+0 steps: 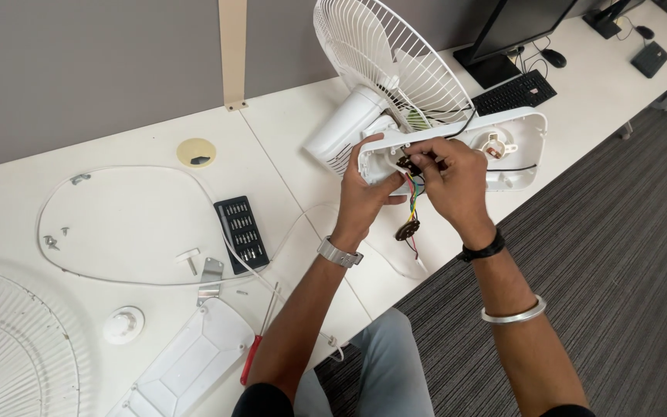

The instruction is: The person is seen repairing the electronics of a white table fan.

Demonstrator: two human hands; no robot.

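Note:
A white fan lies on its side on the white desk, its wire grille (pixel 384 54) toward the wall and its base (pixel 515 139) turned up and open. My left hand (pixel 366 193) grips the near end of the base. My right hand (pixel 449 174) pinches a small dark switch part (pixel 405 161) with coloured wires (pixel 413 202) inside the base. A second small brown part (pixel 407 229) dangles from the wires below my hands.
A black bit set (pixel 242 230), a red-handled screwdriver (pixel 257 345), a white base cover (pixel 187 363), a white knob (pixel 123 323), a metal bracket (pixel 210 276), loose screws (pixel 54 238), a thin ring (pixel 102 224) and another grille (pixel 5 347) lie left. Keyboard (pixel 514 93) and monitor (pixel 515 35) stand behind.

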